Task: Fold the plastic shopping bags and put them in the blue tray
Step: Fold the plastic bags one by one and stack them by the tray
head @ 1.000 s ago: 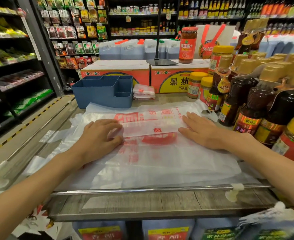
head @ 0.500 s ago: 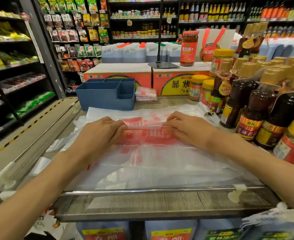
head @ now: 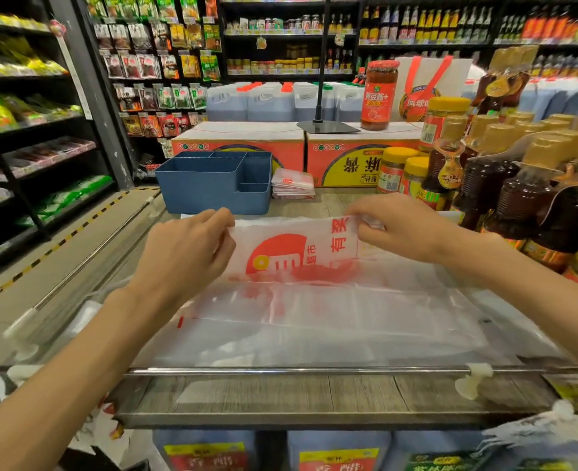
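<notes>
Left hand (head: 185, 248): pinching folded bag's (head: 294, 248) 9 o'clock end, fingertips hiding behind plastic.
Right hand (head: 400, 226): pinching 3 o'clock end.
Blue tray (head: 212, 188): sitting at 11 o'clock.
Lower bags (head: 332, 324): blurring together.

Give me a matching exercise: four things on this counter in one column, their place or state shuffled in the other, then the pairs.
Things:
1. blue tray
2. stack of folded bags
3. plastic shopping bag
4. red sauce jar

Place or state:
A. on top of a carton at the back
B. pinched at both ends by the left hand and right hand
C. lying just right of the tray
D. nothing visible in its compartments

Pairs: 1-D, 2-C, 3-B, 4-A
</notes>
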